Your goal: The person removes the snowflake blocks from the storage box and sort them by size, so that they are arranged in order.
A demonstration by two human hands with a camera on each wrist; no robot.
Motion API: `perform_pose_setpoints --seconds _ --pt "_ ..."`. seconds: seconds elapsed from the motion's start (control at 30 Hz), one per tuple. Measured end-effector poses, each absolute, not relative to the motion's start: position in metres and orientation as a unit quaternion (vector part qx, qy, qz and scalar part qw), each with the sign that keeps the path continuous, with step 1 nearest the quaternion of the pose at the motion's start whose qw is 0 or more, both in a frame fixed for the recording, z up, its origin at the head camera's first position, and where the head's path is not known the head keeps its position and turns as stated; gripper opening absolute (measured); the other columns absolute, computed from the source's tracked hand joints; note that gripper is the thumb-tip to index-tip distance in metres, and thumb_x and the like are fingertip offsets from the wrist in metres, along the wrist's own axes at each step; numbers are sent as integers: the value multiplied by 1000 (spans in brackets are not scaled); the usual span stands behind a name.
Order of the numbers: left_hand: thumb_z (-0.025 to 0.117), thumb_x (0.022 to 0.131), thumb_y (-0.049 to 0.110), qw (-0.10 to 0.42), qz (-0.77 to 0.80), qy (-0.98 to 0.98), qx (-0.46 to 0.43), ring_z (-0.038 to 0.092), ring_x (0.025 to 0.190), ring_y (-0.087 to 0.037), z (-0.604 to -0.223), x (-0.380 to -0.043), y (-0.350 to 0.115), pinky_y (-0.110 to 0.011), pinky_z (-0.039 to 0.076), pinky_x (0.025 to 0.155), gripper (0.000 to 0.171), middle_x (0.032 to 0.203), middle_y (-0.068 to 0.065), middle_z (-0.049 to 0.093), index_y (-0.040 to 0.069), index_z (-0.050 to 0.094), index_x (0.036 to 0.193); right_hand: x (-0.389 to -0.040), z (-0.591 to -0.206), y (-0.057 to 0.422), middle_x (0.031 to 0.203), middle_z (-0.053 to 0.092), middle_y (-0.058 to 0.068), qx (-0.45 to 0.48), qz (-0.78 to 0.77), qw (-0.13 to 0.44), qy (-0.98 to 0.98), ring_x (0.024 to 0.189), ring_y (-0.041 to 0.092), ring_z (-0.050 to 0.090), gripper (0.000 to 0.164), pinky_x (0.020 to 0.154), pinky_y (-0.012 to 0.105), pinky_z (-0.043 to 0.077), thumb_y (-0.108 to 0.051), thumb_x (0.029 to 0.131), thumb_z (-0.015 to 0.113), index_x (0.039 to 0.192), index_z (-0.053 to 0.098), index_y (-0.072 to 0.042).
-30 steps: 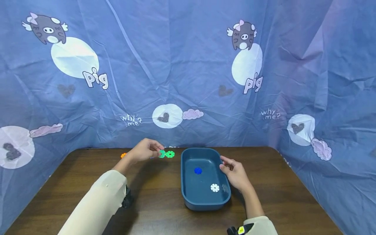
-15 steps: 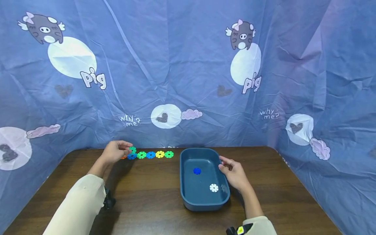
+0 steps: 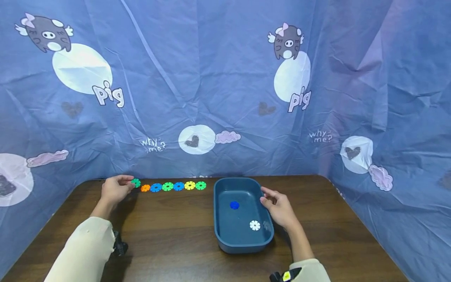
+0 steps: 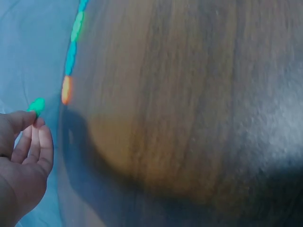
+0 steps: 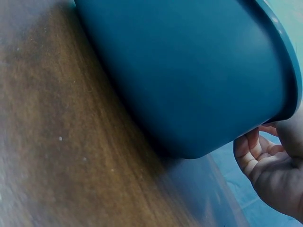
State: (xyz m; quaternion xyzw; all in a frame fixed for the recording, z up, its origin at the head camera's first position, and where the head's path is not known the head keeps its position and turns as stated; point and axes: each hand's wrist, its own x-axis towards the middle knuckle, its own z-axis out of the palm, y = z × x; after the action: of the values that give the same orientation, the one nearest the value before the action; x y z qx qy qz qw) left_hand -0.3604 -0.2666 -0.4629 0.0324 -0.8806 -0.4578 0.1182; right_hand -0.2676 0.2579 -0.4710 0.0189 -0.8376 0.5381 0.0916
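Between thumb and fingertips, my left hand (image 3: pixel 114 192) pinches a green snowflake building disc (image 3: pixel 136 183), seen too in the left wrist view as a green disc (image 4: pixel 37 105). The held disc is just left of an orange disc (image 3: pixel 145 188), which ends a row along the table's far edge. Rightward from it lie a blue disc (image 3: pixel 156 187), a green disc (image 3: pixel 167 186), another blue disc (image 3: pixel 179 186), a yellow disc (image 3: pixel 190 185) and a green end disc (image 3: pixel 201 185). My right hand (image 3: pixel 280 207) grips the right rim of a dark blue plastic box (image 3: pixel 243 247) near its far corner.
Inside the box lie a dark blue disc (image 3: pixel 234 205) and a white disc (image 3: pixel 255 225), apart from each other. A blue printed curtain (image 3: pixel 225 86) hangs right behind the wooden table (image 3: pixel 169 235).
My left hand has carried the green disc leftward along the row, from near its right end to beyond the orange disc, uncovering the row. My right hand stays at the box.
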Motion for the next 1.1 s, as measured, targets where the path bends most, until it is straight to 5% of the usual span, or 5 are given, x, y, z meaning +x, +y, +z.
perform_pose_setpoints --seconds 0.43,0.53,0.7,0.87,1.1 --pt "67 93 3 93 -443 -889 71 67 65 -8 -477 -358 -271 -23 53 55 29 89 -14 76 -13 68 117 -267 -471 260 107 61 11 6 534 85 -841 87 22 54 38 66 25 47 -11 100 66 138 65 -5" --pt "67 93 3 92 -424 -898 73 71 87 -26 -477 -358 -272 -32 55 75 29 91 -17 77 -12 69 117 -267 -469 259 108 61 11 7 536 85 -840 88 22 55 38 67 25 48 -11 100 66 138 65 -5" --pt "68 91 3 85 -414 -904 74 51 119 -49 -477 -357 -275 -53 40 100 32 101 -23 75 -12 67 120 -267 -470 258 108 61 11 11 544 82 -835 88 22 54 38 67 24 47 -10 100 65 138 64 -4" --pt "71 90 4 76 -407 -908 67 59 114 -45 -476 -359 -277 -31 50 79 35 110 -25 73 -12 67 122 -268 -471 258 108 61 12 14 548 86 -832 87 21 54 38 66 24 47 -9 100 66 137 64 -2" --pt "72 90 2 59 -416 -906 55 64 68 -8 -475 -360 -277 -20 51 58 39 114 -28 70 -13 65 125 -268 -471 259 108 61 12 12 544 88 -834 87 20 55 38 67 24 47 -8 100 65 137 64 -2"
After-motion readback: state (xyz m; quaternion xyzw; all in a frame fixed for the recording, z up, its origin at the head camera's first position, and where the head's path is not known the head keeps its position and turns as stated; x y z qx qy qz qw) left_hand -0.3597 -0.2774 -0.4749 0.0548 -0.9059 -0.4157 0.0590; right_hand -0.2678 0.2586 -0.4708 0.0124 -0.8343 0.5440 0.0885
